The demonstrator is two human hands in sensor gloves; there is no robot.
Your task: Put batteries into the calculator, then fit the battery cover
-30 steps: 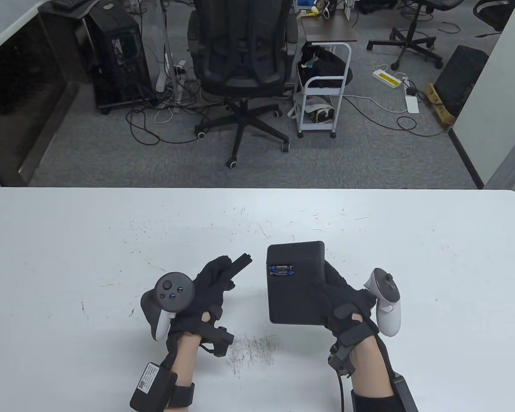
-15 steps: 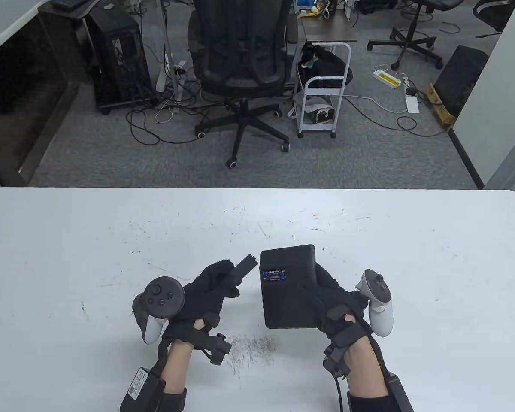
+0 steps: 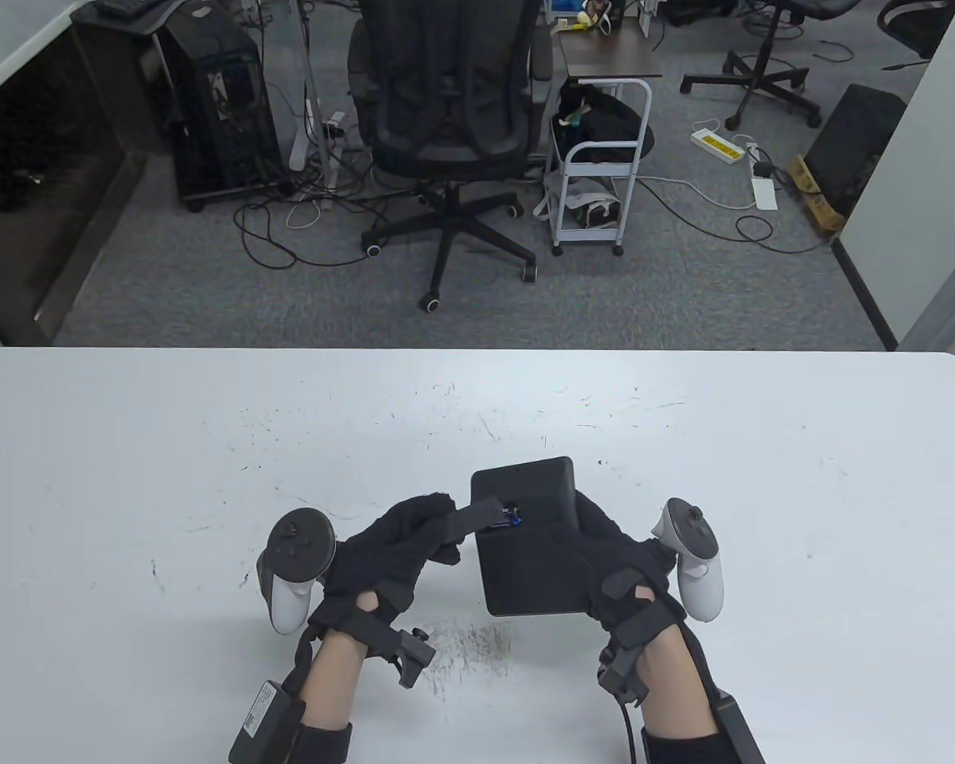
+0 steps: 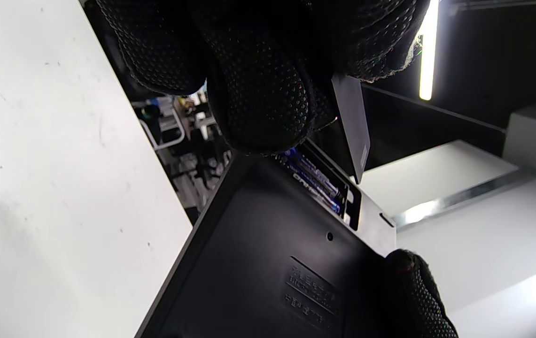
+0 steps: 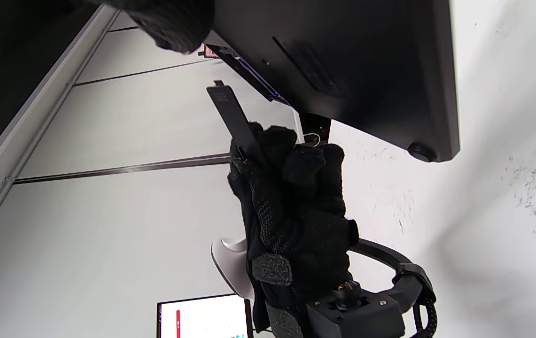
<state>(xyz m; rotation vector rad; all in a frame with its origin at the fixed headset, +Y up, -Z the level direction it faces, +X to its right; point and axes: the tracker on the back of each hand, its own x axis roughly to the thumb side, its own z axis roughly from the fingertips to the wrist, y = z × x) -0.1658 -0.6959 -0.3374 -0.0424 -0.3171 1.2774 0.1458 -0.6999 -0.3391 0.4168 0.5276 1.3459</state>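
- Calculator (image 3: 529, 549) is the centre of the job: it is held face down, back side up, lifted off the white worktop (image 3: 127, 446) at about 6 o'clock in the table view.
- Left hand (image 3: 394, 549), at 9 o'clock from the calculator, has its fingers curled closed around the battery cover (image 3: 477, 516), a thin dark strip pinched at its near end.
- That cover points from the left hand toward 2 o'clock, its free tip over the left end of the open battery bay; in the left wrist view the cover (image 4: 352, 124) stands tilted above the bay and is not yet seated.
- Batteries (image 4: 312, 178), blue and lying side by side, sit inside the bay; in the table view only a blue sliver shows (image 3: 513, 519) past the cover's tip.
- The bay's long axis runs roughly 9 to 3 o'clock across the calculator's far half, so I judge the cover must be laid flat along that line and pressed or slid home.
- Left hand is the nearer one to the bay and carries the part, so the coming move looks to be its work.
- Right hand (image 3: 617, 561), at 3 o'clock, grips the calculator's right edge, fingers wrapped beneath and thumb on top, steadying it.
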